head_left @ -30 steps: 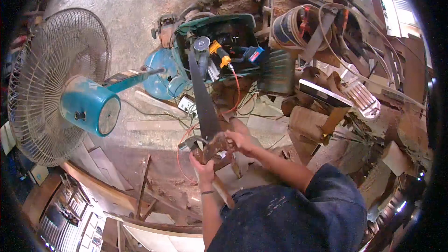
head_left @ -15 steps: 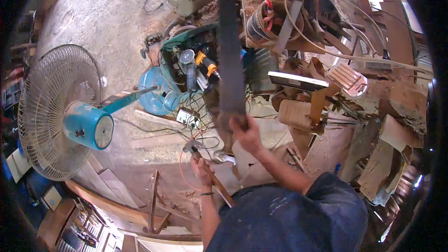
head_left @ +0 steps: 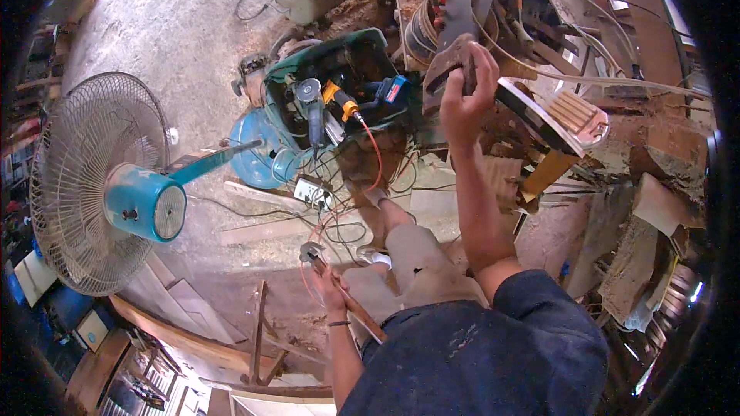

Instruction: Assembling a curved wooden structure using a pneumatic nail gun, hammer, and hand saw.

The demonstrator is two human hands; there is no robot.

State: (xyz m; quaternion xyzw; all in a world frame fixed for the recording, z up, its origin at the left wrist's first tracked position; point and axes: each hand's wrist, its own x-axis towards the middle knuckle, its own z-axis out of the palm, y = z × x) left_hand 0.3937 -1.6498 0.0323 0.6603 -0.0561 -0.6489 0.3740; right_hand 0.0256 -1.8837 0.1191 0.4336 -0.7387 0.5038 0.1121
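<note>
My right hand (head_left: pixel 472 104) is closed on the wooden handle of a handsaw (head_left: pixel 459 8), its arm stretched forward. The long dark blade points away from me, passing over a bucket (head_left: pixel 421 37) at the far right. My left hand (head_left: pixel 331 291) is low, in front of my body, and closed around a hammer (head_left: pixel 361 314). The hammer's metal head sticks out above the fingers, and its wooden handle slants back toward my shirt. Close beyond the saw handle is a white-edged board (head_left: pixel 539 117) among wooden pieces on the right.
A teal-and-white fan (head_left: pixel 146 202) stands at left. Ahead is a green bin (head_left: pixel 279 75) with a yellow drill (head_left: pixel 341 100) and an angle grinder (head_left: pixel 310 98). Cables run from a white power strip (head_left: pixel 314 194) across the floor. Wood offcuts (head_left: pixel 628 273) lie piled at right.
My right hand has moved forward and right with the handsaw, uncovering the bin. The white-edged board has tilted. The hammer stays in my left hand, nearly in the same place.
</note>
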